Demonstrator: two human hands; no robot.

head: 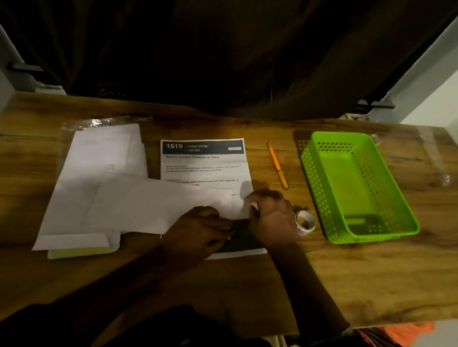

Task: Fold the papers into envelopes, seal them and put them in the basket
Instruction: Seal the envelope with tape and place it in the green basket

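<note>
Centre frame: a white paper (152, 206) lies on the wooden table (357, 270), hiding the lower part of a printed sheet (202, 162). The left hand (200, 229) presses flat on the paper's lower edge. The right hand (272, 215) pinches its right corner, fingertips blurred. A green basket (314, 172) stands at right, near a partly hidden tape roll (306, 221).

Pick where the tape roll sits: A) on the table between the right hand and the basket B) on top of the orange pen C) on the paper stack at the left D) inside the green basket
A: the tape roll lies on the table, just right of the right hand that pinches the white paper, and just outside the green basket.
</note>
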